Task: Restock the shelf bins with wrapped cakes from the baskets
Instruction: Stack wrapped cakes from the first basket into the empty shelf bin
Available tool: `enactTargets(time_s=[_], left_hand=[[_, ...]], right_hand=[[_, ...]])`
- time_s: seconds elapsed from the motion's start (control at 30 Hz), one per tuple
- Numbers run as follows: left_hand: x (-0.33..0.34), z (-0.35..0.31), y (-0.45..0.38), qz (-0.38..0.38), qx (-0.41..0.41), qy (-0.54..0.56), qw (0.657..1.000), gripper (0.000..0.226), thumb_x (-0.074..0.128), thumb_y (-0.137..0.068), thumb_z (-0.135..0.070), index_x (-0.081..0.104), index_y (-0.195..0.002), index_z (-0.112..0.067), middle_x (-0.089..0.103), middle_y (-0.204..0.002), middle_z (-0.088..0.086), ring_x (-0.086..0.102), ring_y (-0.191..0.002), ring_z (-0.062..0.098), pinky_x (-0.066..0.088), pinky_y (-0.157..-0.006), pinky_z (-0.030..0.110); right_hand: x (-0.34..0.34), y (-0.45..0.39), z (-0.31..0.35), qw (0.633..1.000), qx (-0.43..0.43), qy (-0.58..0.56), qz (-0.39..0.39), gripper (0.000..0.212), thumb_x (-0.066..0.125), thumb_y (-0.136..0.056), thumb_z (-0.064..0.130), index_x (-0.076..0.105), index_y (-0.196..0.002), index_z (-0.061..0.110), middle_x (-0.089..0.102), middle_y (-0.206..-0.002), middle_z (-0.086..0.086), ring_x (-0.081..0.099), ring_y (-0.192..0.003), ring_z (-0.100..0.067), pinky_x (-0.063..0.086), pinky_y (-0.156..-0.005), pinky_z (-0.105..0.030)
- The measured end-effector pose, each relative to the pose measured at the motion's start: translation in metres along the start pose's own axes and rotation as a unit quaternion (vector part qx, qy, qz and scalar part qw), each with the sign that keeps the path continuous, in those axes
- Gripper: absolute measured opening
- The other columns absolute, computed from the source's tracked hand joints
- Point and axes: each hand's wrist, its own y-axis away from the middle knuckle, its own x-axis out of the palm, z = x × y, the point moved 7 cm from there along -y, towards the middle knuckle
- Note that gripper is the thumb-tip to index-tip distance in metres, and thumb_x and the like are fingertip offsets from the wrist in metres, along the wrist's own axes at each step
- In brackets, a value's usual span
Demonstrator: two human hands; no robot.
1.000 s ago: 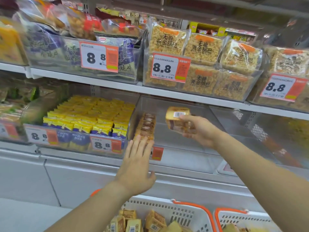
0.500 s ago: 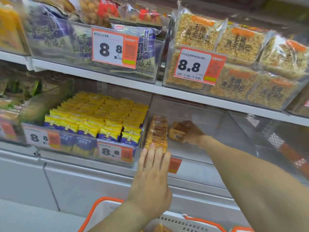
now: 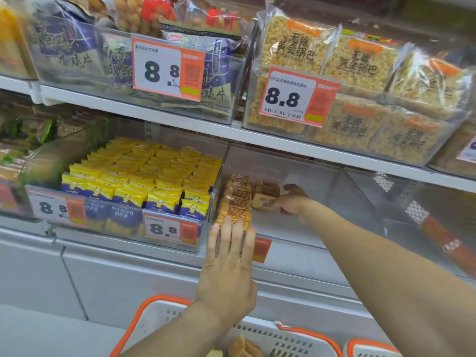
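Mid-placement, I reckon: my right hand (image 3: 292, 202) is deep in the clear plastic shelf bin (image 3: 304, 176), fingers curled round a small tan wrapped cake w/ barcode label (image 3: 264, 202), setting it beside the row of brown-wrapped cakes (image 3: 235, 199) along the bin's left wall. Left hand (image 3: 229, 261) is flat, fingers straight, pressing the bin's front by that row. Next, prob.: let go, square it up, then reach down to the white basket w/ orange rim (image 3: 159, 318) for more. The cake's wrapper looks glossy, blocky.
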Motion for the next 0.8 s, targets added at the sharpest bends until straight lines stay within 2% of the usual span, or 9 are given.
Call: enactTargets(time_s=[0.1, 0.2, 0.33, 0.43, 0.53, 0.6, 0.67, 0.73, 0.8], left_hand=[[0.001, -0.001, 0.0, -0.013, -0.002, -0.005, 1.0, 0.098, 0.063, -0.057, -0.034, 0.036, -0.146, -0.001, 0.043, -0.146, 0.025, 0.034, -0.142, 0.048, 0.017, -0.118, 0.06], [0.0, -0.001, 0.0, -0.015, -0.01, -0.008, 1.0, 0.097, 0.06, -0.058, -0.033, 0.034, -0.146, -0.001, 0.042, -0.147, 0.025, 0.034, -0.142, 0.049, 0.015, -0.119, 0.06], [-0.001, -0.004, -0.001, -0.019, -0.017, -0.01, 1.0, 0.096, 0.059, -0.059, -0.031, 0.032, -0.146, -0.001, 0.043, -0.146, 0.026, 0.032, -0.143, 0.048, 0.012, -0.12, 0.059], [-0.005, -0.004, 0.001, -0.019, -0.016, -0.015, 1.0, 0.094, 0.062, -0.059, -0.029, 0.035, -0.145, 0.001, 0.043, -0.146, 0.027, 0.031, -0.143, 0.048, 0.012, -0.121, 0.058], [-0.01, -0.006, 0.003, -0.006, -0.005, -0.028, 1.0, 0.092, 0.07, -0.062, -0.025, 0.038, -0.144, 0.002, 0.041, -0.147, 0.027, 0.029, -0.145, 0.047, 0.015, -0.121, 0.059], [-0.013, -0.006, 0.005, 0.005, -0.01, -0.03, 1.0, 0.091, 0.07, -0.066, -0.023, 0.035, -0.146, 0.002, 0.037, -0.151, 0.027, 0.023, -0.148, 0.046, 0.015, -0.121, 0.061], [-0.015, -0.008, 0.01, 0.005, -0.024, -0.025, 0.999, 0.09, 0.067, -0.071, -0.023, 0.032, -0.149, 0.001, 0.031, -0.155, 0.028, 0.018, -0.15, 0.045, 0.012, -0.121, 0.061], [-0.019, -0.018, 0.017, -0.02, 0.002, -0.013, 1.0, 0.078, 0.058, -0.073, -0.022, 0.037, -0.145, 0.001, 0.034, -0.151, 0.028, 0.028, -0.144, 0.047, 0.021, -0.116, 0.058], [-0.02, -0.041, 0.032, -0.036, 0.094, 0.011, 0.995, 0.059, 0.047, -0.076, -0.022, 0.049, -0.131, -0.002, 0.048, -0.135, 0.023, 0.047, -0.124, 0.044, 0.037, -0.098, 0.051]], right_hand=[[-0.022, 0.025, 0.016, 0.994, -0.058, 0.085, -0.042, 0.056, 0.077, -0.084, 0.016, 0.057, -0.136, 0.008, 0.059, -0.136, -0.008, 0.058, -0.123, -0.029, 0.054, -0.097, -0.038], [-0.044, 0.075, 0.031, 0.976, -0.173, 0.075, -0.108, 0.015, 0.065, -0.088, 0.013, 0.074, -0.1, 0.015, 0.072, -0.104, -0.001, 0.066, -0.093, -0.017, 0.053, -0.073, -0.024], [-0.055, 0.181, 0.02, 0.922, -0.329, -0.033, -0.202, 0.011, 0.067, -0.087, 0.007, 0.07, -0.084, 0.018, 0.067, -0.076, 0.007, 0.06, -0.07, -0.009, 0.043, -0.064, -0.012], [-0.029, 0.231, -0.028, 0.901, -0.386, -0.025, -0.195, 0.01, 0.065, -0.08, 0.004, 0.066, -0.082, 0.013, 0.057, -0.069, 0.016, 0.052, -0.058, -0.007, 0.037, -0.06, -0.01], [0.021, 0.24, -0.103, 0.934, -0.35, 0.053, -0.056, 0.01, 0.06, -0.077, 0.013, 0.065, -0.085, 0.015, 0.054, -0.071, 0.017, 0.049, -0.061, 0.005, 0.033, -0.064, -0.006], [0.055, 0.241, -0.156, 0.946, -0.285, 0.137, 0.068, 0.016, 0.057, -0.08, 0.017, 0.067, -0.092, 0.015, 0.064, -0.079, 0.008, 0.054, -0.071, -0.001, 0.042, -0.069, -0.013], [0.084, 0.249, -0.209, 0.934, -0.197, 0.237, 0.179, 0.022, 0.058, -0.086, 0.019, 0.065, -0.107, 0.016, 0.068, -0.097, -0.002, 0.06, -0.089, -0.017, 0.05, -0.078, -0.031], [0.103, 0.266, -0.263, 0.901, -0.085, 0.307, 0.294, 0.034, 0.06, -0.091, 0.023, 0.059, -0.122, 0.01, 0.063, -0.11, -0.008, 0.059, -0.098, -0.028, 0.047, -0.079, -0.037], [0.108, 0.287, -0.302, 0.869, -0.003, 0.336, 0.364, 0.038, 0.054, -0.096, 0.026, 0.058, -0.124, -0.001, 0.062, -0.1, -0.015, 0.059, -0.087, -0.033, 0.046, -0.073, -0.041]])
